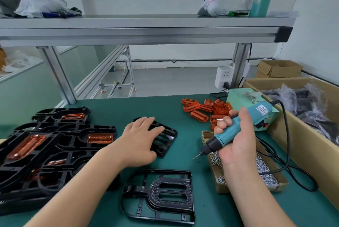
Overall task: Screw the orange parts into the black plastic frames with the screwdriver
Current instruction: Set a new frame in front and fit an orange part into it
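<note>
Left hand (141, 140) rests flat-fingered on a black frame (169, 133). Right hand (236, 140) grips the electric screwdriver (222, 137), bit toward 8 o'clock.

Teal screwdriver (222, 137) gripped in right hand (238, 144), bit down-left. Bare black frame (167, 138) under left hand (141, 140); second frame (170, 192) nearer. Orange parts (201, 109) heaped beyond right hand; fitted frames (73, 140) stacked left.

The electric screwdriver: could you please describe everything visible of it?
The screwdriver is slim, teal, plastic-looking, with a black nose, thin metal bit, white label near the rear and a black cord from its back end. The right hand grips its middle, tilted, bit pointing down-left over the green mat beside the cardboard screw tray.
</note>
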Available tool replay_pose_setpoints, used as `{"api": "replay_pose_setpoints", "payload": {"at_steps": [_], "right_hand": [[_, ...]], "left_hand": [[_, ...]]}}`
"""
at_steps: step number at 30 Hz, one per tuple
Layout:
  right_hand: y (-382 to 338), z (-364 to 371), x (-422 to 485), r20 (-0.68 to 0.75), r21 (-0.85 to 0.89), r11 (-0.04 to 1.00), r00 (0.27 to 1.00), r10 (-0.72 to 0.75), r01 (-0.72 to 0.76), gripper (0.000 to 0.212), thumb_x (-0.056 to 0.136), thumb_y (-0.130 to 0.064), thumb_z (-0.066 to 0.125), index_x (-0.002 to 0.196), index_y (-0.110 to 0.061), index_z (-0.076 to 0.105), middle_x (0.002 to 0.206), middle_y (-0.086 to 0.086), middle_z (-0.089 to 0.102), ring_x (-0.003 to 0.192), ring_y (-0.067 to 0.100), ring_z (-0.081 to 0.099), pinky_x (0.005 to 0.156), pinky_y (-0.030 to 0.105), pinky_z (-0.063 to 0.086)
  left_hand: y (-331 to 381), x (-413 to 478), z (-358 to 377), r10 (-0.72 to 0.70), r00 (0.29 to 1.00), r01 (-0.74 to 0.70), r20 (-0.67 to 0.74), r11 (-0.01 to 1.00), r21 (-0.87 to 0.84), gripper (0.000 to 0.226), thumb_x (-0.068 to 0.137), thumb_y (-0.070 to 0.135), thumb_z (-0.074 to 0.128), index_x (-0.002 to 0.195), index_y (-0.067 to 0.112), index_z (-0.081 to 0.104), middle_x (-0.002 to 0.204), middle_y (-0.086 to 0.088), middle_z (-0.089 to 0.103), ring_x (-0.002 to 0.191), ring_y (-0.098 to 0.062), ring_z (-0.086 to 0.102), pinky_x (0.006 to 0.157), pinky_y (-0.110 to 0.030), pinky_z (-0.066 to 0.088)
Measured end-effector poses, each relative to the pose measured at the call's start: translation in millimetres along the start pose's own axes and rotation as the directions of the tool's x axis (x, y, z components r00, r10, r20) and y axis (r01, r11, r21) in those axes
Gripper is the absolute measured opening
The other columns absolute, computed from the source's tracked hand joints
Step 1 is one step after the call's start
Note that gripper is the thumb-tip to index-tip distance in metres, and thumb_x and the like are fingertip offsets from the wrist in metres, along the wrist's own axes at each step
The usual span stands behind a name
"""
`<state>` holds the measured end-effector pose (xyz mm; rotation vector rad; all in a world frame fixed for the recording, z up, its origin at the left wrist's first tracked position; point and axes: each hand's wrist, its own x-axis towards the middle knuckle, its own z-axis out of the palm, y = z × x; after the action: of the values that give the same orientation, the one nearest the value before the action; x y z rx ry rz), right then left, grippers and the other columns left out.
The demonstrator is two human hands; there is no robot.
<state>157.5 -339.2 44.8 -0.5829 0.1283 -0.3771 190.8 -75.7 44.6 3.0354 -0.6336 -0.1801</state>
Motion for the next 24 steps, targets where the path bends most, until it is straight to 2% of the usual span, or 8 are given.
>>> {"api": "replay_pose_setpoints", "payload": {"at_steps": [3, 6, 9, 11, 13, 17, 20, 24], "right_hand": [[1, -1, -1, -0.001, -0.005, 1.000, 1.000, 0.016, -0.016, 0.026, 0.101, -0.041, 0.068, 0.091, -0.018, 0.061, 0.070, -0.002, 0.049, 0.058, 0.012, 0.052, 0.052, 0.022, 0.047], [2, -1, 0, -0.005, -0.002, 1.000, 1.000, 0.025, -0.025, 0.027, 0.100, -0.042, 0.069, 0.091, -0.018, 0.061, 0.070, -0.002, 0.050, 0.059, 0.011, 0.051, 0.052, 0.022, 0.047], [1, -1, 2, -0.009, 0.005, 1.000, 1.000, 0.021, -0.021, 0.027, 0.100, -0.041, 0.069, 0.091, -0.018, 0.061, 0.071, -0.002, 0.050, 0.059, 0.012, 0.051, 0.052, 0.022, 0.047], [0, -1, 3, -0.014, 0.001, 1.000, 1.000, 0.015, -0.015, 0.026, 0.101, -0.041, 0.068, 0.091, -0.017, 0.061, 0.071, -0.002, 0.050, 0.058, 0.012, 0.052, 0.052, 0.023, 0.047], [1, -1, 3, -0.014, 0.000, 1.000, 1.000, 0.017, -0.017, 0.026, 0.101, -0.041, 0.068, 0.091, -0.017, 0.062, 0.070, -0.002, 0.050, 0.058, 0.013, 0.052, 0.051, 0.023, 0.047], [1, -2, 3, -0.004, 0.005, 1.000, 1.000, 0.016, -0.016, 0.026, 0.101, -0.040, 0.068, 0.090, -0.017, 0.062, 0.070, -0.002, 0.050, 0.057, 0.013, 0.052, 0.051, 0.023, 0.047], [0, -4, 2, 0.014, 0.005, 1.000, 1.000, 0.024, -0.024, 0.026, 0.101, -0.040, 0.069, 0.090, -0.017, 0.064, 0.071, -0.001, 0.051, 0.058, 0.013, 0.054, 0.052, 0.024, 0.049], [1, -5, 3, 0.013, 0.002, 1.000, 1.000, 0.024, -0.024, 0.026, 0.100, -0.040, 0.070, 0.091, -0.017, 0.063, 0.071, -0.001, 0.051, 0.058, 0.013, 0.054, 0.051, 0.024, 0.049]], "left_hand": [[-12, 11, 1, -0.025, 0.999, 0.024, 0.046, 0.999, 0.021, 0.082, 0.087, 0.057, 0.050, 0.163, 0.043, 0.021, 0.173, -0.003, 0.013, 0.160, -0.024, 0.006, 0.128, -0.049, 0.008], [-12, 13, 2, -0.049, 0.999, 0.049, -0.005, 0.995, 0.092, 0.077, 0.088, 0.069, 0.044, 0.160, 0.044, 0.029, 0.166, -0.003, 0.028, 0.153, -0.027, 0.021, 0.125, -0.050, 0.017], [4, 8, 1, -0.069, 0.996, 0.078, -0.065, 0.986, 0.148, 0.076, 0.091, 0.068, 0.045, 0.161, 0.041, 0.028, 0.165, -0.009, 0.026, 0.152, -0.031, 0.021, 0.124, -0.050, 0.019], [19, 0, -3, -0.017, 0.991, 0.035, -0.136, 0.991, 0.126, 0.069, 0.094, 0.062, 0.049, 0.157, 0.037, 0.036, 0.162, -0.006, 0.028, 0.150, -0.030, 0.023, 0.124, -0.048, 0.024], [29, -15, -7, 0.080, 0.983, -0.081, -0.166, 0.997, 0.001, 0.057, 0.096, 0.060, 0.050, 0.148, 0.038, 0.049, 0.146, 0.007, 0.041, 0.140, -0.019, 0.034, 0.119, -0.040, 0.032], [47, -51, -5, 0.207, 0.978, -0.198, 0.017, 0.952, -0.235, 0.054, 0.092, 0.070, 0.049, 0.141, 0.046, 0.051, 0.123, 0.026, 0.044, 0.124, 0.003, 0.045, 0.110, -0.028, 0.041], [53, -67, 3, 0.204, 0.978, -0.191, 0.050, 0.962, -0.195, 0.057, 0.094, 0.073, 0.045, 0.146, 0.049, 0.042, 0.121, 0.024, 0.043, 0.123, 0.002, 0.045, 0.106, -0.029, 0.043], [52, -77, -3, 0.169, 0.983, -0.159, 0.068, 0.978, -0.137, 0.056, 0.093, 0.076, 0.043, 0.141, 0.048, 0.043, 0.117, 0.022, 0.047, 0.118, 0.000, 0.049, 0.100, -0.029, 0.046]]}}
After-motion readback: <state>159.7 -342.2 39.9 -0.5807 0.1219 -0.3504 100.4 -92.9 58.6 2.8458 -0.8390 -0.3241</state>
